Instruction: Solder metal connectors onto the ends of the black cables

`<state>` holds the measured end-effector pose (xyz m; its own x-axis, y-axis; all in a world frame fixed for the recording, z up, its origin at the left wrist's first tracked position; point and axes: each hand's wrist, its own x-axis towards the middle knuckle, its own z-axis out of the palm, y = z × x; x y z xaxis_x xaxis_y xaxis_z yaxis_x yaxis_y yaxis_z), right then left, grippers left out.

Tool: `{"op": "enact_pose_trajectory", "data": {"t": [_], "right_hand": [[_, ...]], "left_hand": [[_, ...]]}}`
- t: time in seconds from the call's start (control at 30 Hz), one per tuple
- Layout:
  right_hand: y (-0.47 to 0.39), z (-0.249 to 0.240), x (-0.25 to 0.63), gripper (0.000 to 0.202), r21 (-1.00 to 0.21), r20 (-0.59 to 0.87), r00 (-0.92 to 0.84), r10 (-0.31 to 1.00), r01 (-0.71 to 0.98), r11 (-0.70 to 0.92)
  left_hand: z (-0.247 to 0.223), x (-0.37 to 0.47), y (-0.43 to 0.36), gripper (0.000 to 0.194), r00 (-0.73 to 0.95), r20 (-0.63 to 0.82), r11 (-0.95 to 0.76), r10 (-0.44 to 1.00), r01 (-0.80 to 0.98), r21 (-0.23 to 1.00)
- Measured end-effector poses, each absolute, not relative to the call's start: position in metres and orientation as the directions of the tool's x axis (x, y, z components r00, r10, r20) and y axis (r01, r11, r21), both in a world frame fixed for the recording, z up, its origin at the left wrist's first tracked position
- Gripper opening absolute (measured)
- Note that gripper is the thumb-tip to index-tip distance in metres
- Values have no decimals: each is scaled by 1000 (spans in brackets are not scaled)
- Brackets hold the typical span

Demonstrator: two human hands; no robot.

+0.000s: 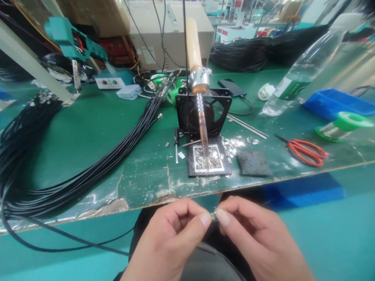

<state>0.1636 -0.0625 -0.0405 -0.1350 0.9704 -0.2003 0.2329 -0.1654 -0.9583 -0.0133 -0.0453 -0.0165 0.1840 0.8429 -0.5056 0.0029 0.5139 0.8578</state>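
Note:
Between the fingertips of my left hand (175,234) and my right hand (258,234) is a tiny green circuit board (213,215). Both hands pinch it from opposite sides, in front of the table edge and above my lap. Fingers cover most of the board, so its details are hidden. Beyond the hands, a soldering iron (197,58) with a wooden handle points downward. Its tip hangs over a white-rimmed tray (195,169) of small parts. Behind the iron's shaft stands a black fan (182,113).
A bundle of black cables (117,156) curves across the left side and over the table edge. A dark sponge pad (254,164), orange-handled cutters (307,152), a solder spool (336,127) and a plastic bottle (307,66) lie right. A small screwdriver (176,142) lies beside the tray.

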Motion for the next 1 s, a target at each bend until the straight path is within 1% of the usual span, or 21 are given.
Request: {"op": "enact_pose_trajectory", "data": {"t": [0.27,0.47,0.67,0.87,1.0], "right_hand": [[-62,-42,163,31,-955,-236,-137,962,217,-204],[-65,-45,163,34,-954,-248,-138,959,204,-218],[-63,-45,163,34,-954,-254,-121,960,192,-229],[-63,-45,165,35,-956,-264,-148,953,175,-237],[-62,-44,167,33,-954,-261,-159,952,193,-229]], "left_hand": [[-19,-12,-46,24,181,-518,526,836,3,851],[-22,-14,-47,25,224,-535,548,815,7,837],[-18,-14,-42,21,210,-515,531,831,-24,847],[-22,-23,-39,26,301,-553,590,777,-41,806],[-23,-21,-36,28,338,-576,634,744,-85,769]]}}
